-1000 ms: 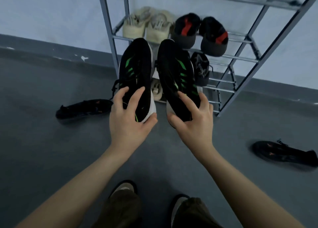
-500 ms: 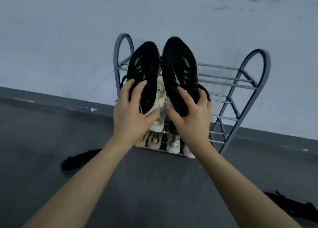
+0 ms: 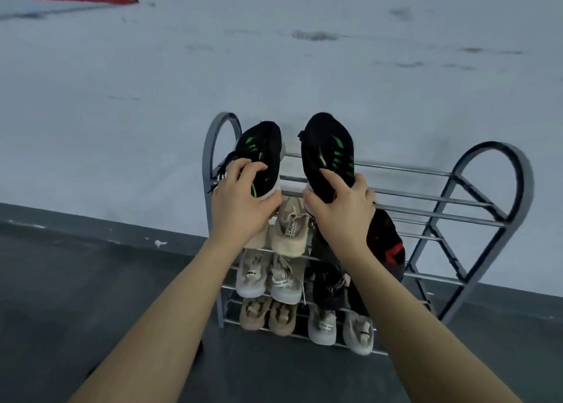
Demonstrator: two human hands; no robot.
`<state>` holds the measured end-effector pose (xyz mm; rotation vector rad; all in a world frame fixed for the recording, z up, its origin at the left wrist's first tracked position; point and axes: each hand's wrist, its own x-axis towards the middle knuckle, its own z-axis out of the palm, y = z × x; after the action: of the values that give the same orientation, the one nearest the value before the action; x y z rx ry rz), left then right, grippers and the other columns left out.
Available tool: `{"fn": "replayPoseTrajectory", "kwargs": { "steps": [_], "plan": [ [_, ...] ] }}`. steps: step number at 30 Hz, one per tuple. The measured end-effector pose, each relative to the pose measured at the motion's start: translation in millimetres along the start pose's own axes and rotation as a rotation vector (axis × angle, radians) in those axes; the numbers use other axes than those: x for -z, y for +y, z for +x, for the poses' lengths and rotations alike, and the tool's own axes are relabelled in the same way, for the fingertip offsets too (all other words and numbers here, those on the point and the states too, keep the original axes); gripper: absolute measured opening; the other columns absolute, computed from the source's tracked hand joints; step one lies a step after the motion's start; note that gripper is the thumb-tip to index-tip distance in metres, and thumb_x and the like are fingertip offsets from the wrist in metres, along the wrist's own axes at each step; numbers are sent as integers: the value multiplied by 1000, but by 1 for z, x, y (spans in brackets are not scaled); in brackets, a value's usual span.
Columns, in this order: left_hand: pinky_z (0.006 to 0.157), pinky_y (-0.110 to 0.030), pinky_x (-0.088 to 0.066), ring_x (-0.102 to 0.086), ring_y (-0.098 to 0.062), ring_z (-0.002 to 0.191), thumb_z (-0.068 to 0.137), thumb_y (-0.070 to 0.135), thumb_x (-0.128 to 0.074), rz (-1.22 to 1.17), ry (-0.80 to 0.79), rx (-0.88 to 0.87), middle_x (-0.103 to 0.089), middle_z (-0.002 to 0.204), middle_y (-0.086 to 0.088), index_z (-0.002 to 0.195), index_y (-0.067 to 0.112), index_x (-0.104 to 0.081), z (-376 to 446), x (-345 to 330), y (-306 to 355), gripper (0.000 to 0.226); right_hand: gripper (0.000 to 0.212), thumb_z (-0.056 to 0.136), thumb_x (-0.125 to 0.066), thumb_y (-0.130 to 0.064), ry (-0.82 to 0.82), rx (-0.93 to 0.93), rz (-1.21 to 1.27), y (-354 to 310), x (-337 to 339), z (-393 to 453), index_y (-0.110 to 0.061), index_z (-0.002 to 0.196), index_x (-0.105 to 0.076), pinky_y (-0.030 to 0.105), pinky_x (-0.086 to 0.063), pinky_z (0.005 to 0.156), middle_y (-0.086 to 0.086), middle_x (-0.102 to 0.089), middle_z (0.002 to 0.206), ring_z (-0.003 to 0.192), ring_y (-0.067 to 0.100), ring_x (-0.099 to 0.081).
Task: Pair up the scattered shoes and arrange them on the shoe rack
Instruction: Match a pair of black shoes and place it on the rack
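Presently the left hand (image 3: 240,207) grips the heel end of the left shoe (image 3: 262,156), fingers curled over the collar and thumb under the pale sole; the right hand (image 3: 341,210) grips the heel of the right shoe (image 3: 329,156) likewise, forefinger laid along the upper, the rest wrapped round the heel. Both hands are clamped on their loads

Both shoes are black knit trainers with green marks, toes toward the wall, side by side but apart, at the top tier of the rack (image 3: 493,171). Whether the soles already bear on the top bars cannot be told

Judged handling: light, one hand carries each with ease. Uppers look soft and will yield under pressure; heel and sole are the stiffer parts, hence the right place to hold. A loose lace (image 3: 224,168) hangs at the left shoe and could catch on a bar. Round bars give narrow support, so soles should span two bars before release

Lower tiers carry beige pairs (image 3: 268,277) and a black-and-red shoe (image 3: 387,244) just below the right hand
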<state>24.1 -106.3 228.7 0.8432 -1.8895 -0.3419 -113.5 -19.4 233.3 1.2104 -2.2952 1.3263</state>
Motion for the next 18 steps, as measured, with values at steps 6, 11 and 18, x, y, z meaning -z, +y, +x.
{"fn": "replayPoseTrajectory", "kwargs": {
  "steps": [6, 11, 18],
  "plan": [
    [78, -41, -48, -54, -17, 91, 69, 32, -71, 11, -58, -29, -46, 118, 6, 111, 23, -60, 32, -21, -23, 44, 51, 75, -61, -52, -18, -52, -22, 2, -36, 21, -36, 123, -55, 49, -31, 100, 12, -46, 131, 117, 37, -36],
    [83, -43, -47, -52, -16, 97, 71, 33, -70, -5, -92, -15, -44, 121, 7, 114, 24, -57, 54, -33, -38, 46, 50, 75, -60, -53, 7, -72, -2, -3, -55, 37, -36, 121, -56, 51, -28, 100, 12, -48, 129, 115, 35, -37],
    [81, -39, -49, -52, -17, 102, 74, 42, -66, 13, -152, 42, -36, 131, 7, 131, 26, -42, 61, -37, -53, 64, 63, 72, -57, -65, -38, -141, -63, -9, -65, 53, -34, 126, -51, 50, -24, 97, 11, -46, 129, 118, 37, -37]
  ]
}}
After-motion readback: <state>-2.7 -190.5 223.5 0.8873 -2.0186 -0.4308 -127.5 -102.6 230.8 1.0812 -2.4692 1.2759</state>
